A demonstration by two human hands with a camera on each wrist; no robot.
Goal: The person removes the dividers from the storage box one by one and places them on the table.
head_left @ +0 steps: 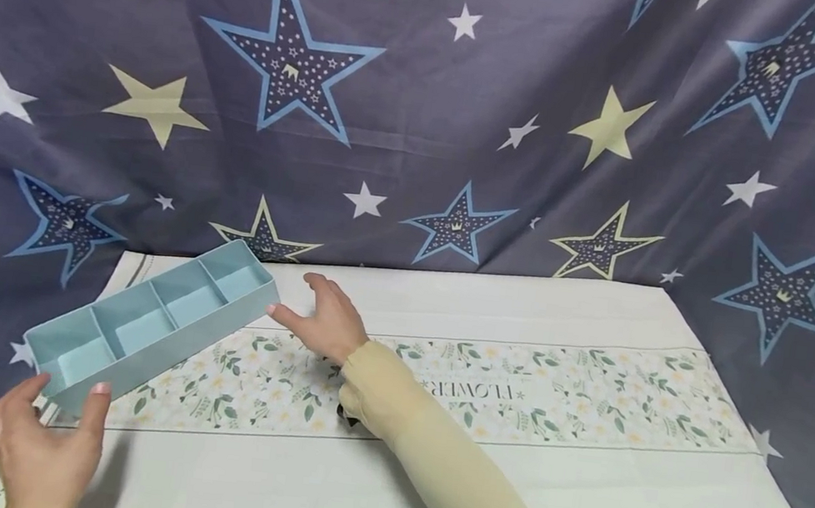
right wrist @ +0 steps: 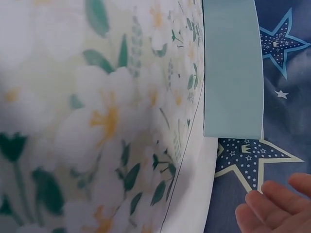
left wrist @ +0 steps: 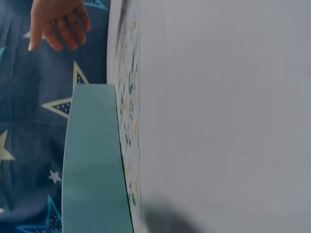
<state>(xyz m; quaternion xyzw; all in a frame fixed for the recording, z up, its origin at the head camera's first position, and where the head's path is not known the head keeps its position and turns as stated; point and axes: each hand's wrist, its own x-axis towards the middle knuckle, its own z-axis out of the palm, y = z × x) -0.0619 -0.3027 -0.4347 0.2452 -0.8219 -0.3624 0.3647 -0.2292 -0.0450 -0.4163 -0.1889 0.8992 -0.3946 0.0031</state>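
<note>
Your four-compartment box [head_left: 152, 327] rests slantwise at the left of the desk [head_left: 620, 505], unfilled. Your right grip [head_left: 328, 320] is released, apart from it; your left grip [head_left: 42, 439] lies loosely spread at its near corner, contact unclear. Handling starting or finished: indeterminable.

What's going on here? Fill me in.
A person is working with a pale blue four-compartment tray, which appears to rest on the white tablecloth. The left hand is at its near end, thumb and fingers spread around a corner, though contact is hard to make out. The right hand is open beside the far end, clear of the tray.
</note>
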